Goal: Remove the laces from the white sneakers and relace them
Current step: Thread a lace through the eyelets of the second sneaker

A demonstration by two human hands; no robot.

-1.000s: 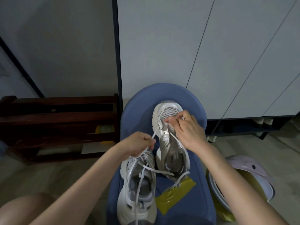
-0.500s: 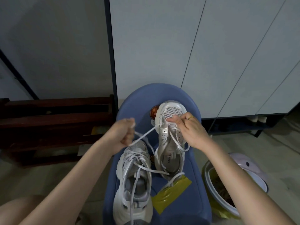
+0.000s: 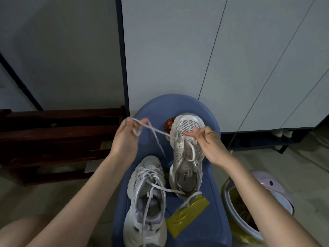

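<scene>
Two white sneakers sit on a blue seat [image 3: 211,207] at the lower centre of the frame. The far sneaker [image 3: 187,154], toe pointing toward the top of the frame, has most of its eyelets bare, and a lace [image 3: 156,131] runs from its toe end out to the left. The left hand [image 3: 127,138], at mid-left of the frame, pinches that lace between curled fingers, with a loop showing above the fingertips and a loose tail hanging down below (slightly blurred). The right hand [image 3: 209,145] rests on the far sneaker near the toe, its fingertips curled in and pinching the lace at the lowest eyelets. The near sneaker [image 3: 146,202], just left of and below the far one, is fully laced, its loose ends trailing across a yellow packet [image 3: 187,218] on the seat. A pale bin [image 3: 263,207] stands at lower right.
</scene>
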